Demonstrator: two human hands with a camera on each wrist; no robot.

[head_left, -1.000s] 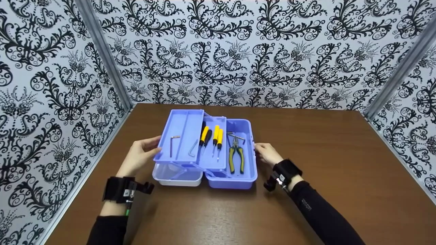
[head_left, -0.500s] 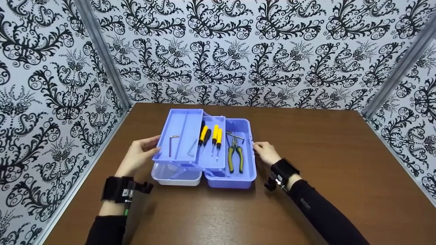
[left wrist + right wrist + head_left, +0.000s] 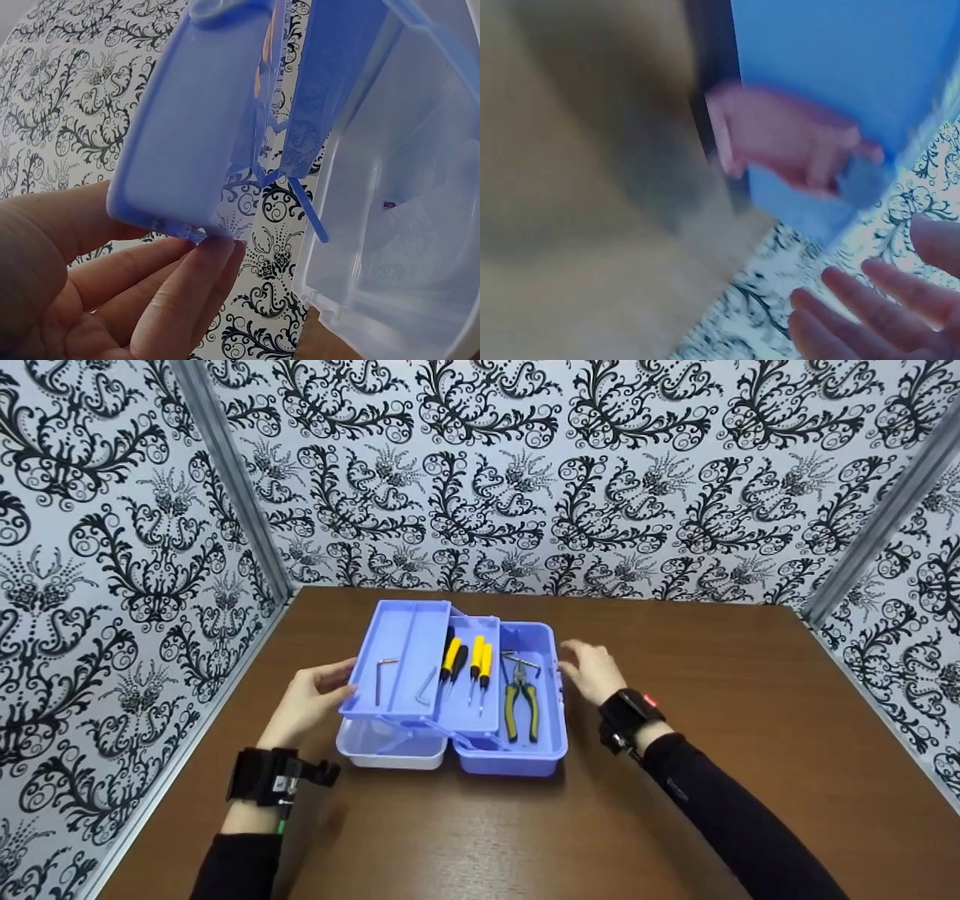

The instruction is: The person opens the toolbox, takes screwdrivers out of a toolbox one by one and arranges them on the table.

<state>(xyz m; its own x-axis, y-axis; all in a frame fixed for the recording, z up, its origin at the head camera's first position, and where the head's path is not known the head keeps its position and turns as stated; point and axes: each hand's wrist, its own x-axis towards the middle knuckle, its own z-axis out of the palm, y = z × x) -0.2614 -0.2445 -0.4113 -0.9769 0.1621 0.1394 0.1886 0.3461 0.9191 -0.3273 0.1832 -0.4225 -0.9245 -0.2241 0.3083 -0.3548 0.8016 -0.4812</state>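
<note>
A blue plastic toolbox [image 3: 510, 766] stands unfolded, its cantilever trays fanned out to the left. My left hand [image 3: 304, 701] pinches the left edge of the upper tray [image 3: 386, 630]; the left wrist view shows the fingers [image 3: 180, 300] beneath that tray's edge. Beside the box's right wall, my right hand [image 3: 596, 671] has its fingers extended and holds nothing. In the right wrist view, a pink latch [image 3: 787, 139] hangs on the blue wall, blurred. Two hex keys [image 3: 378, 684] lie in the upper tray, several screwdrivers [image 3: 478, 656] in the lower one, and pliers [image 3: 511, 716] in the base.
The toolbox's whitish translucent lid [image 3: 390, 760] lies folded back under the raised trays. More small metal pieces [image 3: 523, 661] sit behind the pliers. Brown tabletop [image 3: 712, 682] extends to the right, and patterned walls [image 3: 495, 472] enclose the back and sides.
My right hand has come off the box's right wall, shifting slightly up and away as its fingers straightened. The left hand keeps its hold on the upper tray.
</note>
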